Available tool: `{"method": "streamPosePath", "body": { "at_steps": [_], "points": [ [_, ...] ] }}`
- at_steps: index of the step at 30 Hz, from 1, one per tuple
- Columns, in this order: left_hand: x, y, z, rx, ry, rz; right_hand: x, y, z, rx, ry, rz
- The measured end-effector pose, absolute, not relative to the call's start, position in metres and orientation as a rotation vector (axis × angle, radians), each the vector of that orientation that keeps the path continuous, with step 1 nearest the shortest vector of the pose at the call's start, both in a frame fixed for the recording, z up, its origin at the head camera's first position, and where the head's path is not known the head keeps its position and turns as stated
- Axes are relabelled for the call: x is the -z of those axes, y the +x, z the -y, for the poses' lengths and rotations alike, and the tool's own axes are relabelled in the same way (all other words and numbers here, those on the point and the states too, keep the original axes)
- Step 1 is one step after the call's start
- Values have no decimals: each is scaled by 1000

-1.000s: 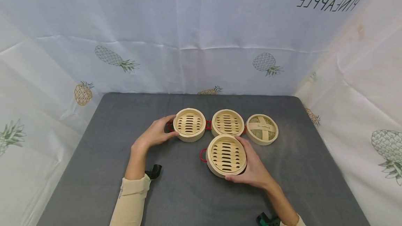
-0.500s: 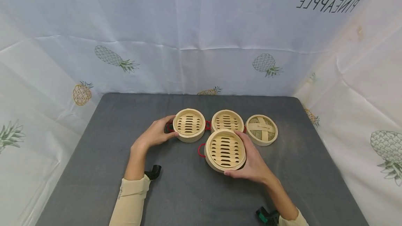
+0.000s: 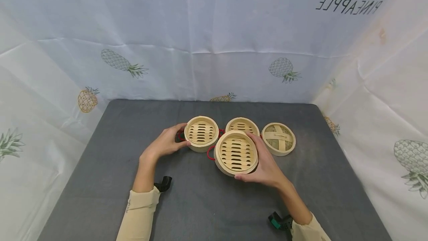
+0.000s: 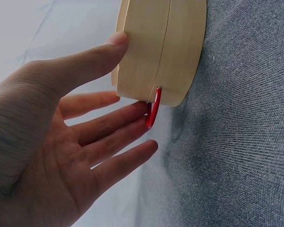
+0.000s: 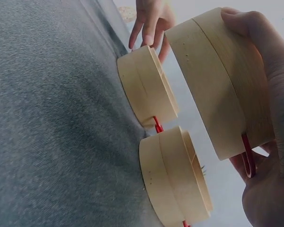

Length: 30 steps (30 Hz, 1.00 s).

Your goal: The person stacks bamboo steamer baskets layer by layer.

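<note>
Gripped at its right side by my right hand (image 3: 262,163), a bamboo steamer basket (image 3: 235,153) with slotted slats and a red handle is held above the table. It overlaps the near part of a middle basket (image 3: 242,124) in the head view. The right wrist view shows the raised basket (image 5: 222,85) tilted and apart from the two on the table. My left hand (image 3: 167,140) touches the left steamer basket (image 3: 201,137) with thumb and fingertips. In the left wrist view its fingers (image 4: 116,146) are spread and fairly straight, near the red handle (image 4: 154,109); the palm stays off the basket.
A woven bamboo lid (image 3: 279,138) lies to the right of the middle basket. Grey cloth covers the table (image 3: 194,203). White curtains printed with pineapples (image 3: 214,29) enclose the back and sides.
My right hand has carried its basket away from me and slightly left, so it now covers more of the middle basket. The left hand and left basket have stayed put.
</note>
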State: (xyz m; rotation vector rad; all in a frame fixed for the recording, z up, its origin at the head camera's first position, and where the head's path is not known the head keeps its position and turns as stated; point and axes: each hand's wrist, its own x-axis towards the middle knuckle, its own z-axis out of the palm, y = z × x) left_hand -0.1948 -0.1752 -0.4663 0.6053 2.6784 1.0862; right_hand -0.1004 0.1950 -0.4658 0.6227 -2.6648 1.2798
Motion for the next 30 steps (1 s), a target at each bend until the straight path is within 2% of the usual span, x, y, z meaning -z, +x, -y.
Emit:
{"method": "streamPosePath", "body": {
  "at_steps": [30],
  "points": [
    [468, -197, 175, -1065, 603, -2677, 455, -125, -187, -1321, 649, 2634]
  ]
}}
